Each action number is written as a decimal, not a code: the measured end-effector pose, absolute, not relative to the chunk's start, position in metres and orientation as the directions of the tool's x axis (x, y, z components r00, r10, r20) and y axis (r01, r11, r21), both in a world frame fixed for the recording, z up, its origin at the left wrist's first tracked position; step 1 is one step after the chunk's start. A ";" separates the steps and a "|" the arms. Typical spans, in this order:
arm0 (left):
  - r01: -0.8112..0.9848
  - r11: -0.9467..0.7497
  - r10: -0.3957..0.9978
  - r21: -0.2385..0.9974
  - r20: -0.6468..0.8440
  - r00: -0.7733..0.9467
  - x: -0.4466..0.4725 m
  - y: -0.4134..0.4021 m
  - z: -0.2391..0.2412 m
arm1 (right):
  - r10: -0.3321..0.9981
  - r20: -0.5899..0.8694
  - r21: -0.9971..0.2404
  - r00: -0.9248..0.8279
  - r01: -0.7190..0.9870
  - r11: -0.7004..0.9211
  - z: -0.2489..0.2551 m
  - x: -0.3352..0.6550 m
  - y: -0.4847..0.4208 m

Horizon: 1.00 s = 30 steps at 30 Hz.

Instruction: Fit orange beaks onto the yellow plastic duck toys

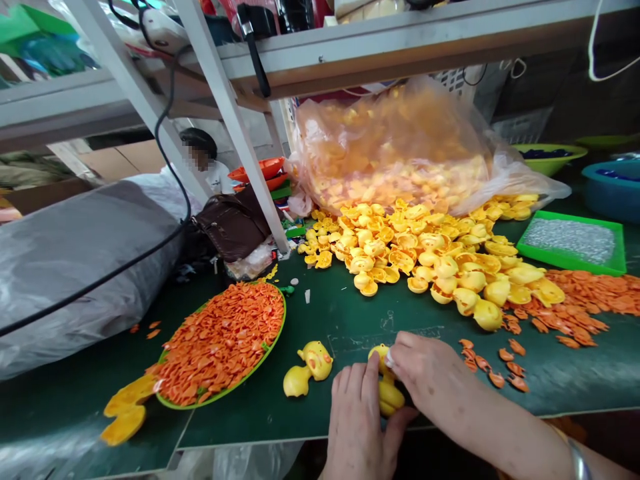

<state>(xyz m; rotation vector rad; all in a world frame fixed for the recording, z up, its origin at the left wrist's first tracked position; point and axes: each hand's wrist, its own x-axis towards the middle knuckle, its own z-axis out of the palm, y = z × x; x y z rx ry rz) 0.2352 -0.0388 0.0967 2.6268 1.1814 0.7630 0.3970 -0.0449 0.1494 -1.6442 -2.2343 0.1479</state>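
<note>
Both my hands meet at the near edge of a green table [350,313], closed round a yellow plastic duck piece [387,393]. My left hand [357,417] grips it from below and the left. From the right, my right hand [430,377] pinches the top of the piece with its fingertips. Two more yellow duck shells [307,370] lie just left of my hands. A few small orange pieces [493,367] lie to the right of my right hand.
A big heap of yellow shells [425,250] spills from a clear plastic bag [400,147] at the back. Orange parts fill a green plate [270,350] on the left and a pile [585,300] on the right. A green tray [573,243], bowls, a brown bag [230,223] and a person [200,160] lie behind.
</note>
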 end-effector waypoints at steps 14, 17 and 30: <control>0.647 -0.684 0.727 0.336 0.392 0.565 0.233 -0.035 0.096 | 0.908 0.251 -0.233 -0.337 0.889 0.394 0.137 0.404 -0.050; 0.646 -0.691 0.719 0.325 0.405 0.565 0.233 -0.034 0.094 | 0.911 0.256 -0.149 -0.324 0.918 0.368 0.140 0.406 -0.049; 0.652 -0.682 0.730 0.331 0.376 0.571 0.233 -0.033 0.095 | 0.884 0.234 0.000 -0.405 0.909 0.416 0.140 0.409 -0.048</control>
